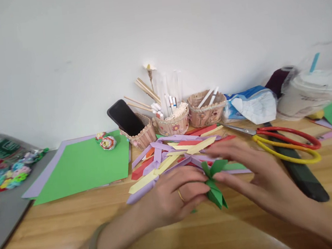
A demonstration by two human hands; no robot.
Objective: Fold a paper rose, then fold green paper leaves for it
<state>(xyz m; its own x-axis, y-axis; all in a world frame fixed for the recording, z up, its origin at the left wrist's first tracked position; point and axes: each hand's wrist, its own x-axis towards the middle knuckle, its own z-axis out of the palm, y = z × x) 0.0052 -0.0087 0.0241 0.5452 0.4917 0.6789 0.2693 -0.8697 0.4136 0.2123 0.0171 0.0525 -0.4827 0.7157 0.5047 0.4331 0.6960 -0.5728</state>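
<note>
My left hand point(174, 195) and my right hand point(249, 175) meet over a small folded green paper piece point(215, 185) on the wooden table point(76, 230). My left hand's fingers curl in and pinch the piece from the left; a ring shows on one finger and a bangle on the wrist. From the right, my right hand pinches the piece's top with thumb and forefinger, its other fingers stretched out. Just behind lies a pile of folded paper strips point(169, 156) in purple, yellow and red.
A green sheet point(83, 166) on purple paper lies at left, with paper roses point(107, 142). A phone point(125, 118) leans in a stick basket; two more baskets point(206, 112) hold sticks and pens. Scissors point(285, 143) and a dark sheath lie right; cups and bags behind.
</note>
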